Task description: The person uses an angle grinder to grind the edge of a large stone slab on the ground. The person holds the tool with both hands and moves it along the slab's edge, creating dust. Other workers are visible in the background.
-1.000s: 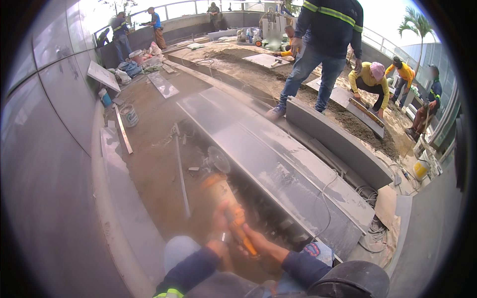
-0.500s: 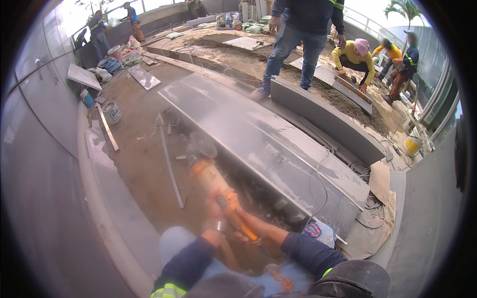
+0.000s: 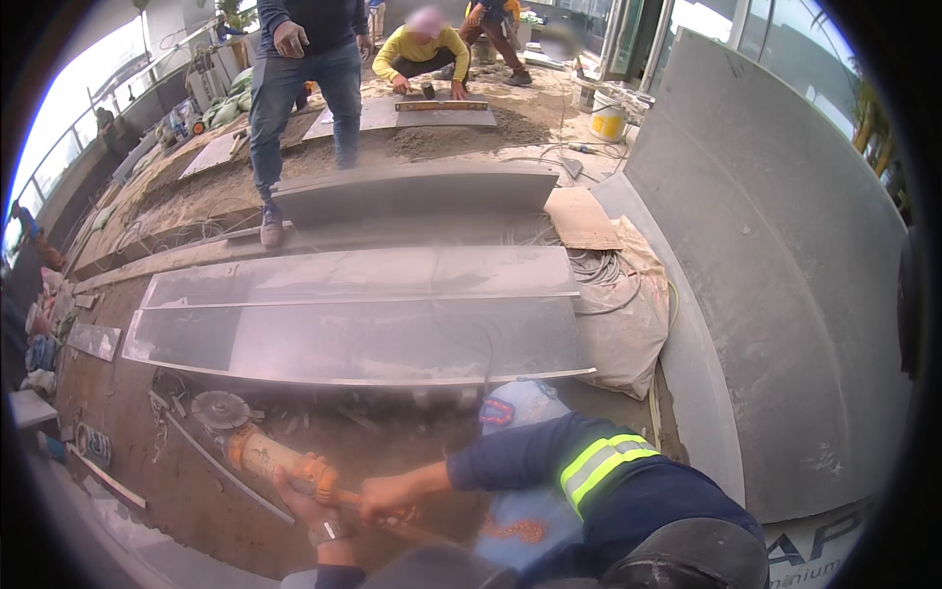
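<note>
A dusty orange angle grinder [image 3: 265, 455] angles up and left across the lower picture, its round cutting disc [image 3: 220, 408] hovering near dark ground strewn with offcuts. My left hand [image 3: 302, 499] is closed round the grinder's body, a watch at the wrist. Farther back along the tool, my right hand [image 3: 388, 496] grips the orange handle. Long grey panels [image 3: 412, 332] with pale edges lie just beyond the disc. A thin metal strip [image 3: 226, 466] lies left of the tool. Dusty haze softens the tool and both hands.
A standing co-worker [image 3: 304, 98] has a foot beside an upright curved slab [image 3: 412, 196]. Another crouches [image 3: 420, 54] over a board. Large grey sheets [image 3: 756, 294] stand on the right. Coiled cables [image 3: 599, 270], a tarp [image 3: 628, 344] and a bucket [image 3: 608, 118] lie nearby.
The view has swung right, shifting workers and panels leftward and showing more of the right-hand sheets. The grinder moved left and down in the picture, still held in both hands.
</note>
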Demonstrator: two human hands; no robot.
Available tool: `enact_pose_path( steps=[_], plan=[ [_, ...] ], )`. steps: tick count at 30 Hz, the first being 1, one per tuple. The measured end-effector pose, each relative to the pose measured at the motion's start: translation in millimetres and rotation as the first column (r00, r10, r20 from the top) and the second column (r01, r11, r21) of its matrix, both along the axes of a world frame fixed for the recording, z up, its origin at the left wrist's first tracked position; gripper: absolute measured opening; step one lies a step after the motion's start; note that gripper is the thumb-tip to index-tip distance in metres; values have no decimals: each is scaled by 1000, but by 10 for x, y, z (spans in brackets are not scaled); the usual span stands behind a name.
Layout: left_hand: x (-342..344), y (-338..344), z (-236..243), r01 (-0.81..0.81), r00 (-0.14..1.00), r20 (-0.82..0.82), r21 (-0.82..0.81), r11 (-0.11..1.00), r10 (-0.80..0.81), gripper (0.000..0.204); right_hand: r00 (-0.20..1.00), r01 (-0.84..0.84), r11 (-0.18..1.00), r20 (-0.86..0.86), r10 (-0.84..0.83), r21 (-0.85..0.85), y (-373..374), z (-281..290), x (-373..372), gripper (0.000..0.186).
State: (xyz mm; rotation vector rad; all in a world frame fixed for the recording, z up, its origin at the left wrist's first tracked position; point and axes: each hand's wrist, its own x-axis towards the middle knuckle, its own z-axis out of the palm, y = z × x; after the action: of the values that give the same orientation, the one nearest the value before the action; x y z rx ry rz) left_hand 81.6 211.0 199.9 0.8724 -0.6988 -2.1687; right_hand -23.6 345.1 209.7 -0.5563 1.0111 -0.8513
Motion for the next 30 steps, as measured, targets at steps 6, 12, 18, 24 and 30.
enact_pose_path(
  steps=[6,12,18,24,30],
  plan=[
    [190,-129,-163,299,938,223,-139,944,-264,71,937,175,971,-275,-215,-164,-93,-351,-53,12],
    [571,225,-204,941,313,924,-270,202,-221,66,718,346,936,-623,-311,-69,-249,-127,-548,20],
    [530,426,-92,977,204,943,-178,121,-262,66,628,542,841,-660,-413,-10,-278,-338,-1059,16],
    [527,411,-141,975,203,959,-180,129,-196,66,516,692,719,-653,-554,-63,-293,-497,-1398,14],
    [507,418,-97,984,161,957,-136,117,-240,68,456,749,661,-692,-560,-41,-316,-577,-1586,15]
  ],
)
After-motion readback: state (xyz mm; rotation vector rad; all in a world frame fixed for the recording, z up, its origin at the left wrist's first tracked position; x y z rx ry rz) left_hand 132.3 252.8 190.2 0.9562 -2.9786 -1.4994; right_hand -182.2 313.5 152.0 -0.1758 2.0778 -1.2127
